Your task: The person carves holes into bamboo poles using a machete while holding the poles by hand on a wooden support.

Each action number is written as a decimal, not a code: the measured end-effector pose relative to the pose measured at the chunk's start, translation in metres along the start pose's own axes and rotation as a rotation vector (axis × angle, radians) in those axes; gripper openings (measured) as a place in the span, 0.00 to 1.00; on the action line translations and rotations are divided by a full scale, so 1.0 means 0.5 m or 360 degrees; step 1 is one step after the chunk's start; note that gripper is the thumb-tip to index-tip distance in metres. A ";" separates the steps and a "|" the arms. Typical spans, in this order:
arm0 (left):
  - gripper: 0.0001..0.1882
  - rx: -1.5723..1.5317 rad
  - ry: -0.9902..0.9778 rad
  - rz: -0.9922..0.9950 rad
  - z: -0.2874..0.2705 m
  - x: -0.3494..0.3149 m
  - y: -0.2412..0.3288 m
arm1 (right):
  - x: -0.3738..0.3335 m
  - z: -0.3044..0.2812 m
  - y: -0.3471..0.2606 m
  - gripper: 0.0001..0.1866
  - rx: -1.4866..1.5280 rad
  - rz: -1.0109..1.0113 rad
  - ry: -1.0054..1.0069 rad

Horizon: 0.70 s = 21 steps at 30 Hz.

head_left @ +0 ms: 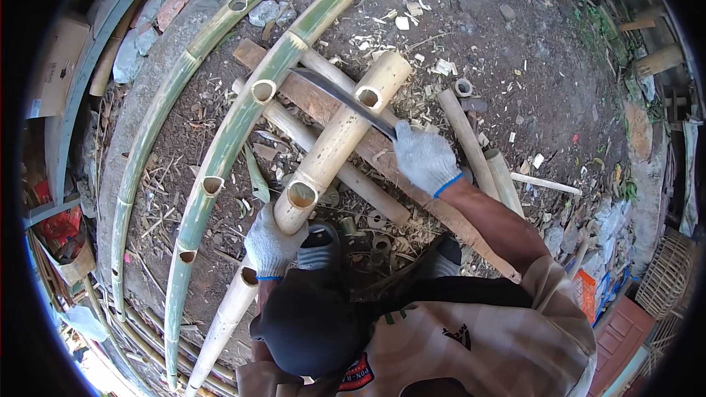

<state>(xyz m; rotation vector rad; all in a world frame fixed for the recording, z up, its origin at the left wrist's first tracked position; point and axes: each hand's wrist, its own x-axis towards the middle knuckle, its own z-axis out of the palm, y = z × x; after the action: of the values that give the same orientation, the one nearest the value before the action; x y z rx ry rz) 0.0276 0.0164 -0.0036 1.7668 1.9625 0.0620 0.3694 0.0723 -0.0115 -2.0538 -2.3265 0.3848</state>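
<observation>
A pale bamboo pole (pixel 334 143) with holes cut in its upper side slants across the middle, resting over crossed wood pieces. My left hand (pixel 273 244), in a grey knitted glove with blue trim, is wrapped round it just below one hole. My right hand (pixel 425 158), gloved alike, grips the handle of a machete (pixel 346 97). The long dark blade lies across the pole near its upper hole; whether it touches the bamboo I cannot tell. Its handle is mostly hidden in my fist.
Left of the pole lie a green bamboo pole (pixel 235 121) with holes and a curved-looking one (pixel 158 117). A wooden plank (pixel 412 176) runs beneath the work. Short bamboo pieces (pixel 471 140) and pale chips (pixel 445 68) lie on the soil. Wicker baskets (pixel 665 272) stand at right.
</observation>
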 end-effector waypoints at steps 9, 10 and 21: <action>0.39 -0.0019 -0.0050 -0.0001 0.002 -0.014 -0.001 | -0.006 0.003 0.031 0.14 0.0354 0.0155 -0.0152; 0.39 -0.0017 -0.0071 -0.0003 0.007 -0.005 0.004 | -0.002 0.023 0.056 0.16 0.0405 -0.0050 0.0008; 0.40 0.0032 -0.0074 -0.0032 -0.001 -0.019 -0.009 | 0.034 -0.087 0.081 0.19 0.1052 0.0403 -0.0137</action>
<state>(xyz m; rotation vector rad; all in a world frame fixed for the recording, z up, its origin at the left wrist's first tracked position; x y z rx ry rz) 0.0236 0.0069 -0.0015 1.7452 1.9537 -0.0054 0.4142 0.1006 0.0202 -1.9865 -1.6353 1.0912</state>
